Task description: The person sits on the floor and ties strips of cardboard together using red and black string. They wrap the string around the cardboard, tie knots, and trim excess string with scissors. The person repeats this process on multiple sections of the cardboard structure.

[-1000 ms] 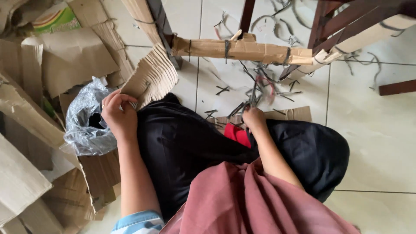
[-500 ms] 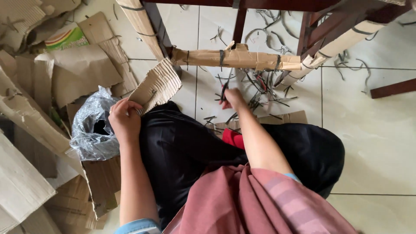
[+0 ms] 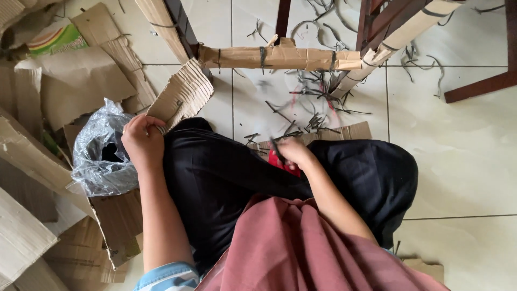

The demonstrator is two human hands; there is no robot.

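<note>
- Nearest: seated person, dusty-pink cloth over the lap, black trousers (image 3: pixel 226 178) on crossed legs.
- Left hand (image 3: pixel 142 143), near left, is closed on the lower edge of a corrugated brown cardboard piece (image 3: pixel 183 94); the piece rises up and right from the fist. Since half a second ago the hold looks unchanged.
- Right hand (image 3: pixel 295 152) has dropped back to the knee from the strips farther out, and now closes over red-handled scissors (image 3: pixel 277 160); the blade state is not readable. Judgement: a reach has ended; the tool is in hand and the card is held ready.
- Left of the knee: crumpled clear plastic bag (image 3: pixel 99 153) on flat cardboard sheets (image 3: pixel 70 81).
- Farther: pale tiled floor (image 3: pixel 458 145) strewn with dark cut strips (image 3: pixel 312 108).
- Farthest: cardboard-wrapped wooden rail (image 3: pixel 280 56), tied with dark bands, between chair legs.
</note>
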